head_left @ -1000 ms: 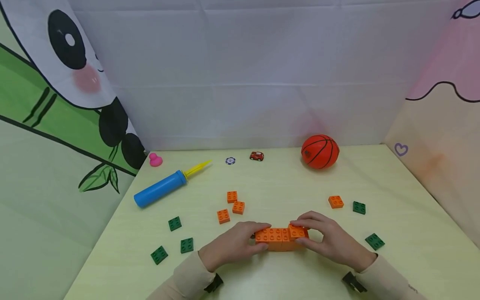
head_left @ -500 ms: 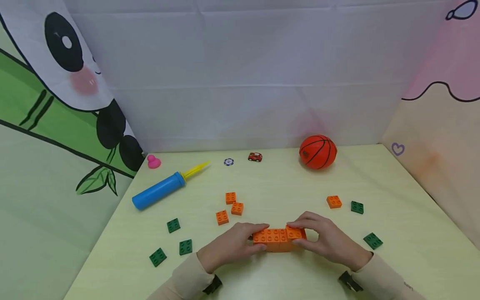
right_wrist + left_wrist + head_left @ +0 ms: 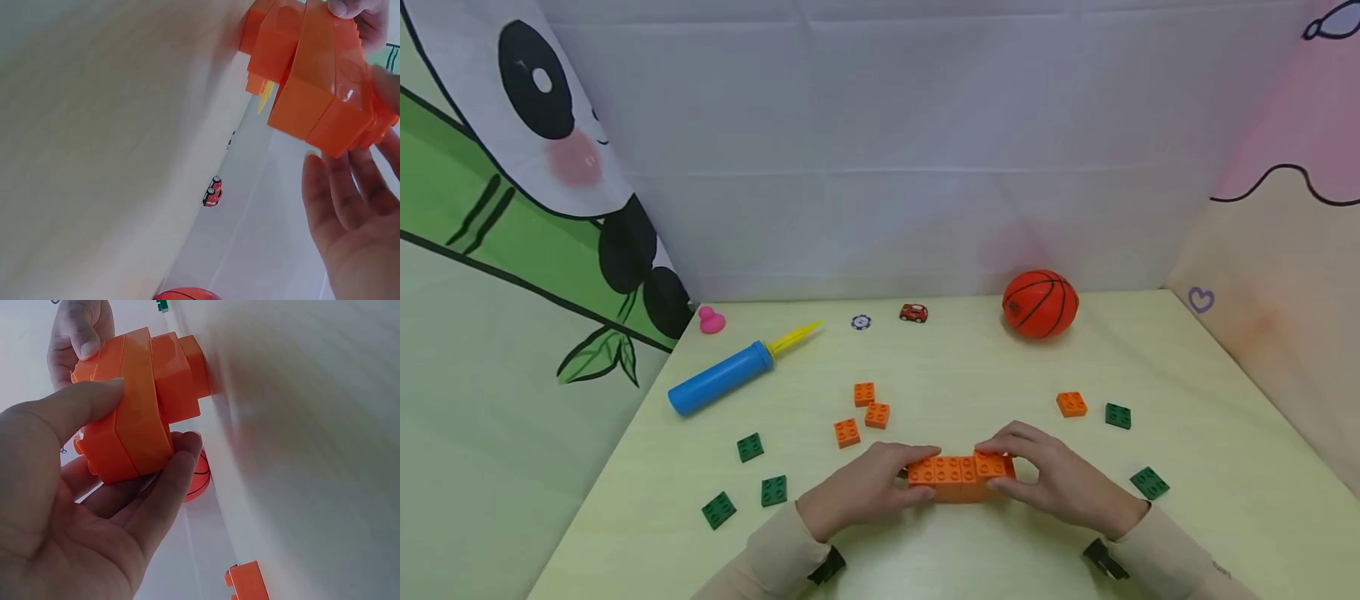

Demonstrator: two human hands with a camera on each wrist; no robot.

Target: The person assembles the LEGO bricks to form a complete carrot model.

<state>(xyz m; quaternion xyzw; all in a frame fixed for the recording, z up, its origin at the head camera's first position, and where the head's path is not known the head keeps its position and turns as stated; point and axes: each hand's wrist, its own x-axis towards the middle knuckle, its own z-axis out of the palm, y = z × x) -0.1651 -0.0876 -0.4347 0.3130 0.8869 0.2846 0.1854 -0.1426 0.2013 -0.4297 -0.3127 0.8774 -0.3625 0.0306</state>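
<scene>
Several orange toy building bricks are joined into a long stepped block (image 3: 949, 483), wide at the top and narrower beneath, close over the front of the table. The left hand (image 3: 868, 487) grips its left end, thumb on the near face and fingers on the far side. At the right end, a small orange brick (image 3: 990, 467) sits on top of the block. The right hand (image 3: 1060, 482) pinches that brick between thumb and fingers. In the left wrist view, narrower orange bricks (image 3: 175, 375) show under the wide layers, reaching down to the tabletop.
Loose orange bricks (image 3: 847, 432) lie behind the block, another orange brick (image 3: 1071, 404) to the right. Green bricks (image 3: 718, 510) lie on both sides. Farther back are a blue pump (image 3: 722, 379), pink toy (image 3: 711, 320), poker chip (image 3: 861, 322), red toy car (image 3: 913, 312) and small basketball (image 3: 1040, 304).
</scene>
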